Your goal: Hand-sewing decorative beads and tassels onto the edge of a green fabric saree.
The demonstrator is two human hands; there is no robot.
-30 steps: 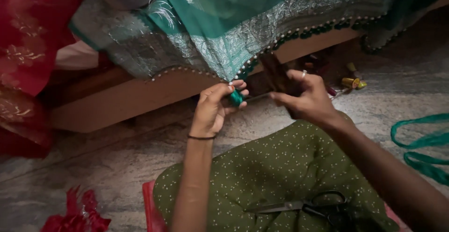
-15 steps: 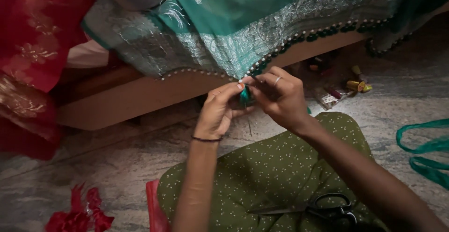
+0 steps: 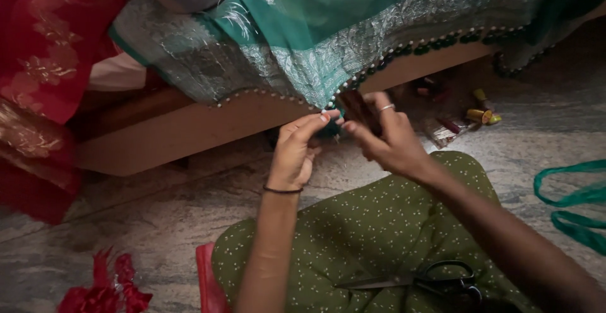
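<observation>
A teal fabric (image 3: 353, 29) with a silver embroidered border and a beaded edge hangs over a wooden bed frame (image 3: 189, 130). My left hand (image 3: 297, 152) pinches the fabric's hanging corner, where a small teal tassel sits between thumb and forefinger. My right hand (image 3: 385, 139), with a ring on one finger, meets it at the same corner, fingers closed on the tassel or thread; the thread itself is too fine to see. Both hands are raised above my lap, which is covered by green dotted cloth (image 3: 379, 237).
Black-handled scissors (image 3: 423, 281) lie on my lap. Red fabric (image 3: 50, 54) hangs at the left, and red scraps (image 3: 107, 288) lie on the stone floor. Thread spools (image 3: 483, 116) sit under the bed. A teal strip (image 3: 574, 209) lies at the right.
My right hand moved left from an open, apart position and closed in on the corner held by my left hand. The view shifted slightly.
</observation>
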